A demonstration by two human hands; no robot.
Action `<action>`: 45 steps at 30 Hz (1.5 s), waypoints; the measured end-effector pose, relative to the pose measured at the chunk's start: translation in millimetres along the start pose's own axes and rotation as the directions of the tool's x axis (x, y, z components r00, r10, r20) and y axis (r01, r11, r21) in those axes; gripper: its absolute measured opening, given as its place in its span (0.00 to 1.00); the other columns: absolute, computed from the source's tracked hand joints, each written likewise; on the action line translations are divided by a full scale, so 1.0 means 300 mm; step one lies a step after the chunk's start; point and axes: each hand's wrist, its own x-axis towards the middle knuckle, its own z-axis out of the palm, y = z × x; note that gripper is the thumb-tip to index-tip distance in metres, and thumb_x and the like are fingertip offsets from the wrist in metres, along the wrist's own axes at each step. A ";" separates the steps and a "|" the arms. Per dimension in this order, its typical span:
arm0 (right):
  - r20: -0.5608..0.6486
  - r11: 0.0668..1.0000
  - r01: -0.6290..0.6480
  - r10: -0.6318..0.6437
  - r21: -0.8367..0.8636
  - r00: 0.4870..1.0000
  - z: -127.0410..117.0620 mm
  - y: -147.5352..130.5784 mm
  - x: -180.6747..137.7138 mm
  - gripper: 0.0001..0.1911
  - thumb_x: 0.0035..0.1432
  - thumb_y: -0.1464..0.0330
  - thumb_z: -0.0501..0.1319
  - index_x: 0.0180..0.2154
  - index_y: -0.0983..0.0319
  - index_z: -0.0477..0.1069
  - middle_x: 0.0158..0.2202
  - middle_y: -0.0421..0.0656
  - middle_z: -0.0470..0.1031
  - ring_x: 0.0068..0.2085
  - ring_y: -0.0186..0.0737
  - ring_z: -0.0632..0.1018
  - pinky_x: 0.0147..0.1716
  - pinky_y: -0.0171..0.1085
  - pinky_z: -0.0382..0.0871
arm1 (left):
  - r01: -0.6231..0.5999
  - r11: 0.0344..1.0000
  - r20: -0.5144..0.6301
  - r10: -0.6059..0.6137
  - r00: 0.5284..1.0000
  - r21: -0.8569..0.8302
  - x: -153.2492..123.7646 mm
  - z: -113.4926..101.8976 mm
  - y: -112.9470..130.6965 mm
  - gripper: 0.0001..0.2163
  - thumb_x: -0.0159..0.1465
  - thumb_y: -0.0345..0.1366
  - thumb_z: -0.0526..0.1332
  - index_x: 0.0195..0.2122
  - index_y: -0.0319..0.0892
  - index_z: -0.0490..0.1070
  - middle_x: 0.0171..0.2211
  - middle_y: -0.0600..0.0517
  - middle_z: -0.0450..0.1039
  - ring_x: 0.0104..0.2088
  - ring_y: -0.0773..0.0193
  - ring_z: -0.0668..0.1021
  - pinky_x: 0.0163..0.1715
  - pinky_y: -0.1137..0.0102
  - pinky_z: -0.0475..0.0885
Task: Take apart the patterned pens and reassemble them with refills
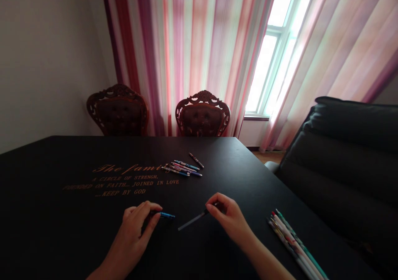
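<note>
The left hand (135, 228) pinches a slim blue pen piece (168, 216), the right hand (230, 218) a thin translucent tube (190, 222), unjoined, while seemingly whole multicoloured pens (186, 165) lie beyond.

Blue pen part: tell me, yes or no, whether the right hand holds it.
No, the left hand holds the blue pen part, while the right hand holds a thin pale stick.
</note>
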 end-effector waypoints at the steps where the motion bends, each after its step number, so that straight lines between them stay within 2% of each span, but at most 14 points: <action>1: 0.019 1.000 -0.001 0.001 -0.006 1.000 0.004 -0.001 -0.001 0.12 0.58 0.60 0.62 0.33 0.63 0.74 0.27 0.39 0.72 0.29 0.35 0.70 0.29 0.33 0.62 | 0.003 1.000 0.006 -0.003 1.000 0.004 0.002 0.002 -0.001 0.09 0.66 0.44 0.56 0.44 0.49 0.71 0.41 0.52 0.76 0.42 0.54 0.75 0.46 0.62 0.67; 4: 0.052 0.999 -0.005 0.007 -0.033 0.999 0.010 -0.001 -0.005 0.10 0.57 0.63 0.62 0.36 0.63 0.76 0.30 0.41 0.74 0.31 0.36 0.72 0.31 0.34 0.64 | 0.017 0.999 0.057 -0.019 0.998 0.031 0.008 0.010 -0.004 0.09 0.67 0.43 0.56 0.44 0.50 0.71 0.42 0.52 0.76 0.41 0.55 0.76 0.48 0.59 0.64; 8: 0.053 0.999 -0.011 0.013 -0.052 0.999 0.012 0.005 -0.008 0.09 0.55 0.65 0.63 0.37 0.62 0.76 0.31 0.40 0.75 0.31 0.36 0.71 0.31 0.34 0.64 | 0.025 0.996 0.168 -0.039 0.985 0.080 0.009 0.024 -0.003 0.08 0.68 0.42 0.53 0.40 0.50 0.70 0.39 0.53 0.75 0.41 0.56 0.76 0.47 0.57 0.63; 15: 0.099 0.991 0.010 0.003 -0.134 0.995 0.026 -0.002 -0.014 0.07 0.54 0.67 0.63 0.36 0.60 0.78 0.29 0.40 0.76 0.31 0.37 0.72 0.32 0.35 0.64 | -0.045 0.998 0.264 0.031 0.964 0.047 0.001 0.028 0.045 0.06 0.67 0.42 0.55 0.40 0.50 0.69 0.43 0.52 0.72 0.46 0.56 0.73 0.48 0.59 0.63; 21: -0.040 0.975 0.044 -0.054 -0.217 0.998 -0.015 -0.003 0.004 0.07 0.57 0.67 0.59 0.31 0.61 0.74 0.25 0.39 0.72 0.28 0.36 0.70 0.29 0.35 0.63 | -0.040 0.999 0.277 0.029 0.960 0.031 -0.007 0.027 0.045 0.04 0.66 0.40 0.57 0.38 0.49 0.69 0.44 0.51 0.71 0.46 0.56 0.72 0.48 0.59 0.63; 26: 0.009 0.927 0.075 -0.078 -0.367 0.997 -0.024 0.014 0.009 0.05 0.55 0.69 0.60 0.28 0.59 0.75 0.27 0.40 0.74 0.30 0.39 0.72 0.31 0.36 0.64 | -0.036 0.999 0.246 0.033 0.969 0.009 -0.007 0.041 0.025 0.06 0.67 0.41 0.55 0.38 0.49 0.69 0.43 0.51 0.72 0.46 0.56 0.72 0.47 0.59 0.63; 31: 0.042 0.982 0.029 -0.022 -0.185 0.999 -0.001 0.002 -0.003 0.06 0.55 0.68 0.62 0.35 0.60 0.77 0.31 0.41 0.77 0.33 0.39 0.74 0.34 0.36 0.66 | 0.032 0.998 0.187 -0.041 0.981 0.052 0.001 0.054 0.002 0.07 0.68 0.40 0.53 0.36 0.49 0.69 0.41 0.53 0.73 0.44 0.56 0.74 0.47 0.58 0.63; 34: 0.088 0.996 -0.007 0.014 -0.088 0.996 0.016 -0.009 -0.013 0.08 0.54 0.67 0.65 0.37 0.61 0.77 0.32 0.41 0.77 0.34 0.39 0.74 0.34 0.36 0.66 | 0.038 0.998 0.146 -0.046 0.988 0.059 0.003 0.050 0.004 0.08 0.69 0.41 0.52 0.38 0.49 0.69 0.40 0.53 0.73 0.44 0.56 0.74 0.46 0.58 0.62; 37: 0.115 1.000 -0.022 0.023 -0.012 0.993 0.037 -0.016 -0.024 0.09 0.52 0.66 0.67 0.37 0.62 0.78 0.32 0.42 0.77 0.34 0.39 0.74 0.35 0.36 0.66 | -0.024 0.999 0.120 0.019 0.993 0.036 -0.002 0.038 0.025 0.08 0.69 0.42 0.53 0.43 0.51 0.70 0.45 0.52 0.74 0.47 0.55 0.73 0.48 0.58 0.61; 40: 0.157 0.999 -0.034 0.028 0.034 0.987 0.061 -0.028 -0.035 0.10 0.51 0.65 0.68 0.36 0.62 0.78 0.32 0.42 0.77 0.34 0.39 0.73 0.35 0.36 0.65 | -0.112 0.994 0.153 0.114 0.982 -0.020 -0.015 0.026 0.057 0.09 0.69 0.42 0.54 0.47 0.53 0.70 0.48 0.51 0.74 0.51 0.54 0.72 0.50 0.58 0.60; 45: 0.198 0.998 -0.059 0.051 0.036 0.979 0.110 -0.069 -0.063 0.08 0.49 0.67 0.69 0.34 0.61 0.78 0.30 0.39 0.76 0.32 0.37 0.72 0.34 0.35 0.64 | -0.177 0.979 0.214 0.194 0.957 -0.097 -0.034 0.018 0.104 0.11 0.65 0.44 0.60 0.48 0.53 0.70 0.46 0.52 0.76 0.48 0.54 0.74 0.51 0.59 0.58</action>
